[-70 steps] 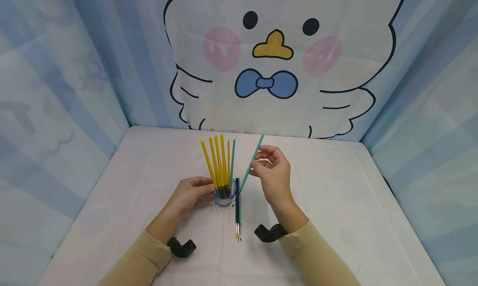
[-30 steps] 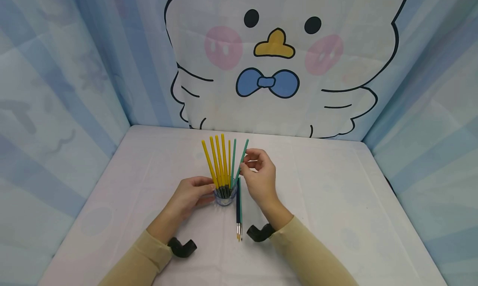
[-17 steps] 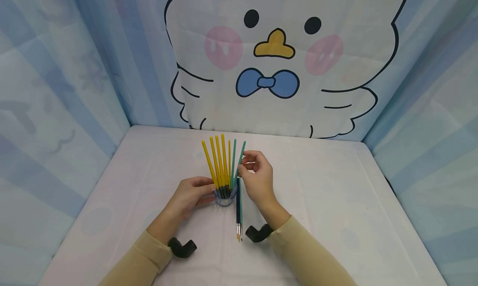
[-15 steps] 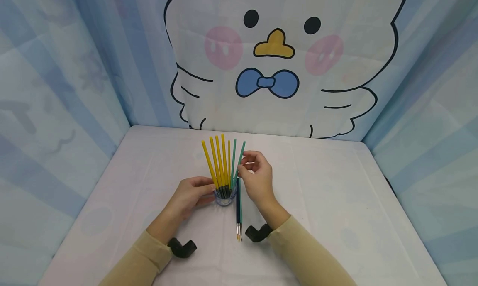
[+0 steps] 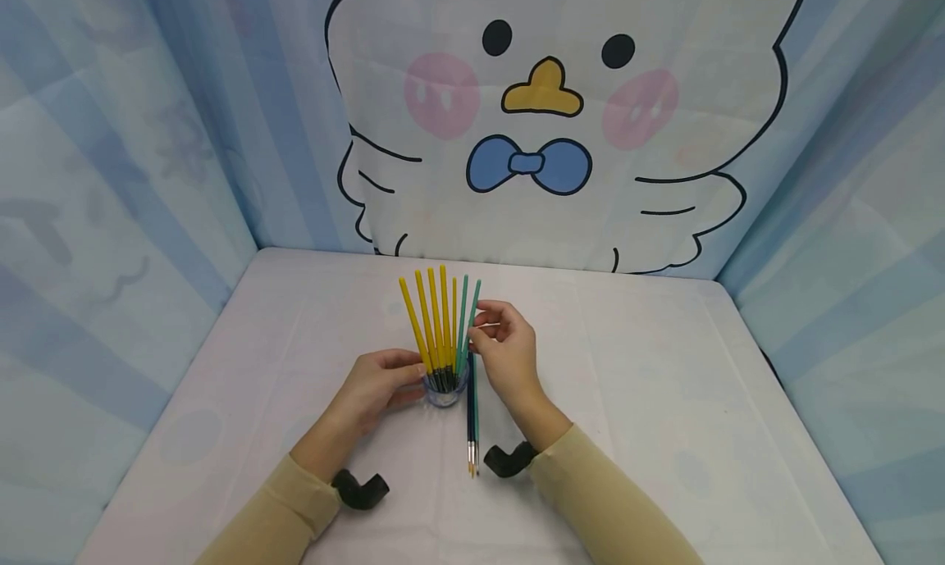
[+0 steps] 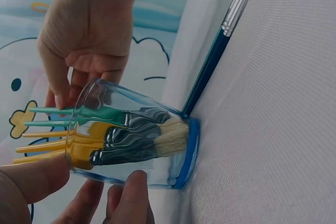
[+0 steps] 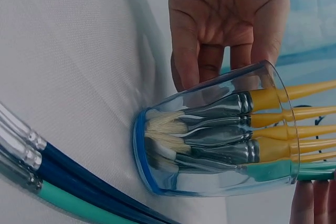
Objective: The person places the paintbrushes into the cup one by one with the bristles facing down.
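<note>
A clear cup [image 5: 444, 398] with a blue base [image 7: 140, 153] stands upright, holding several yellow-handled paintbrushes [image 5: 435, 327] and a green paintbrush [image 5: 462, 315], bristles down. My left hand [image 5: 380, 385] holds the cup from its left side, thumb near the rim and fingers along the wall. On the cup's right, my right hand [image 5: 508, 348] pinches another green paintbrush [image 5: 475, 303] by its handle; its lower end is inside the cup. In the right wrist view, the right fingers [image 7: 307, 203] show just beside the rim.
Dark blue paintbrushes [image 7: 89, 184] and a green one [image 7: 73, 200] lie side by side on the table right of the cup, bristles toward me. A pale cloth covers the table [image 5: 650, 401]. Printed curtains [image 5: 111, 179] enclose its back and sides.
My right hand has moved left and slightly down, bringing the green paintbrush from beside the cup into it. That brush now stands more upright. My left hand stays at the cup.
</note>
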### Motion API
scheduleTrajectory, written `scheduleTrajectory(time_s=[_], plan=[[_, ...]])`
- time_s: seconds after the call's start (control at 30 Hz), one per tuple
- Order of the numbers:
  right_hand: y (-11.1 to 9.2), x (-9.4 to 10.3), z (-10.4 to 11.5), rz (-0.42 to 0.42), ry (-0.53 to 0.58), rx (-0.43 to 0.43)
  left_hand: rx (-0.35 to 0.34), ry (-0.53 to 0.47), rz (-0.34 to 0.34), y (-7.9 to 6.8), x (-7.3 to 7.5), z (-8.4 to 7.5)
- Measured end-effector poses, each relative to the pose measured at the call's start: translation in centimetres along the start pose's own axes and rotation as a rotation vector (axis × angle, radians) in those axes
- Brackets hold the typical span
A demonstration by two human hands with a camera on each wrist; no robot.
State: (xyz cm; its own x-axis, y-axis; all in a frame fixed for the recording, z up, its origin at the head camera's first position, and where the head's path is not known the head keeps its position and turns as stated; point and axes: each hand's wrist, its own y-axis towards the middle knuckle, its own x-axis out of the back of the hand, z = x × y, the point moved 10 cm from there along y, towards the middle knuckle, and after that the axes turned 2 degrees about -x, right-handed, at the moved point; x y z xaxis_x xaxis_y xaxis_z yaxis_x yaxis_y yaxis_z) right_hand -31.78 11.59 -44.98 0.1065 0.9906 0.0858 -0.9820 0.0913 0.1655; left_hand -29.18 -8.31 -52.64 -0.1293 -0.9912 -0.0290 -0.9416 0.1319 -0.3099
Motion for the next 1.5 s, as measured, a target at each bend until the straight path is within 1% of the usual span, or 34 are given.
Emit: scheduleTrajectory(time_s=[0.27,0.47,0.7,0.97,1.07,1.2,1.4,1.5], plan=[[-0.2,-0.2,-0.4,0.022,-0.008,-0.023,0.006,-0.01,0.003,0.1,0.0,0.2],[-0.5,0.3,-0.9,0.017,-0.006,-0.051,-0.003,-0.005,0.006,0.0,-0.1,0.1],[-0.6,1.0,-2.1,0.01,-0.011,-0.118,0.0,-0.008,0.009,-0.1,-0.1,0.1],[-1.1,1.6,-4.0,0.018,-0.06,-0.237,0.017,-0.004,0.002,0.0,-0.1,0.6],[-1.2,1.7,-4.5,0.024,-0.092,-0.268,0.019,-0.002,-0.007,0.0,-0.1,0.5],[-1.5,1.8,-5.2,0.039,-0.175,-0.324,0.016,-0.001,-0.014,0.1,0.0,0.5],[-1.8,1.9,-6.4,0.088,-0.28,-0.411,0.008,0.005,-0.013,0.2,0.0,0.5],[-2.1,1.8,-6.8,0.122,-0.353,-0.448,0.004,0.006,-0.008,0.1,0.0,0.4]])
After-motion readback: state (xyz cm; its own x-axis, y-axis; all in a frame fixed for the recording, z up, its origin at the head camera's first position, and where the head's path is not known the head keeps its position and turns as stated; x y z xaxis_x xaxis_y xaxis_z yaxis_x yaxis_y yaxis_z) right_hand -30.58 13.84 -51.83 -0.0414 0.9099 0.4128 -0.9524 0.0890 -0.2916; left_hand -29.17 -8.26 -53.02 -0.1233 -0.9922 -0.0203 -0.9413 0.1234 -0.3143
